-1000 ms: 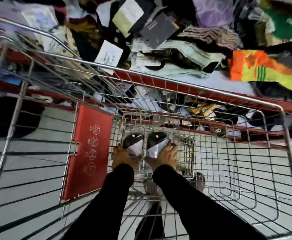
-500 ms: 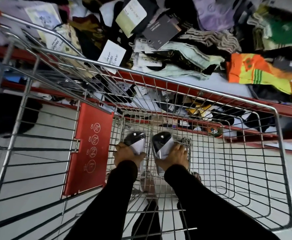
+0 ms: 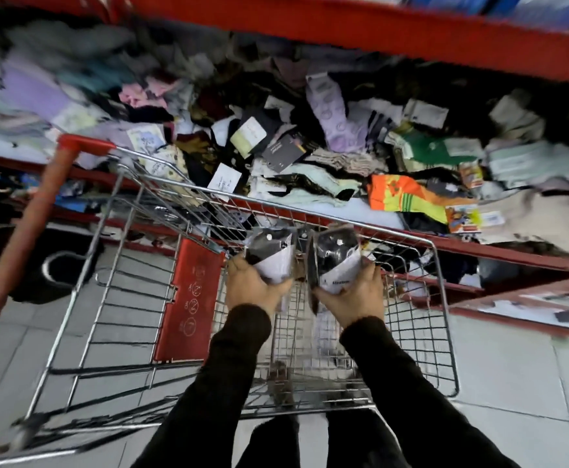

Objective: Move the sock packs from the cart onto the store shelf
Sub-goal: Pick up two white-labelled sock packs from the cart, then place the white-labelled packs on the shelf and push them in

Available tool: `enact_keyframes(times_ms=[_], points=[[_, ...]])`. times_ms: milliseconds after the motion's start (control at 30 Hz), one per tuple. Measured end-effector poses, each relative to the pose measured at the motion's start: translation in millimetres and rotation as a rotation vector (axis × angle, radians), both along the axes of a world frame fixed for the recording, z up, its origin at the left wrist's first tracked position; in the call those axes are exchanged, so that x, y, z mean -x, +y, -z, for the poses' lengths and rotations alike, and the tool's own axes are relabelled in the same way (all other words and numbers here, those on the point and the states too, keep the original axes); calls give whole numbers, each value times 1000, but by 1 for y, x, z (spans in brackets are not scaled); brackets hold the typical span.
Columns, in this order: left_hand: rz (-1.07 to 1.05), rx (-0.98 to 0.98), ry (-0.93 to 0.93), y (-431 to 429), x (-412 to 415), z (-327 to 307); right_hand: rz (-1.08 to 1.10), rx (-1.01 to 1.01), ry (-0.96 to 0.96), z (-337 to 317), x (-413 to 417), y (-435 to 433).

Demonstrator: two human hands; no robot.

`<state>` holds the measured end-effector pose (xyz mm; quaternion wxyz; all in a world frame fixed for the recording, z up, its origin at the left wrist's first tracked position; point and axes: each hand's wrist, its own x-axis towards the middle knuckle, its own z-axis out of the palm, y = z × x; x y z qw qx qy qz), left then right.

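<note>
- Two glossy black-and-white plastic sock packs, one (image 3: pixel 269 256) in left hand (image 3: pixel 252 285), one (image 3: pixel 335 261) in right hand (image 3: pixel 354 297), upright, side by side.
- Both above silver wire cart (image 3: pixel 441 298) basket.
- Red-edged store shelf (image 3: pixel 478 253) beyond, heaped with socks.

Behind the silver wire shopping cart (image 3: pixel 443 319), the jumbled heap of socks on the red metal shelf (image 3: pixel 411 52) smears into blur toward the upper left. The cart's red handle (image 3: pixel 23 238) runs off the left edge. Print on the right-hand black-and-white sock pack (image 3: pixel 335 261) is unreadable.

Head view, steeply downward, close, somewhat blurred
</note>
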<state>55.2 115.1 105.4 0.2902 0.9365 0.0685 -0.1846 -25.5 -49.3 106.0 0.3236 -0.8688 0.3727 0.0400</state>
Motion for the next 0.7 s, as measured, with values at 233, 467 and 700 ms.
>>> enact_keyframes(times_ms=[233, 467, 700], points=[[-10, 118, -249, -20, -14, -97, -37, 88, -321, -90, -17, -19], [-9, 333, -574, -36, -39, -187, -47, 180, -657, -172, -48, -36], [20, 493, -860, -53, -85, -261, -26, 168, -940, -254, -88, -52]])
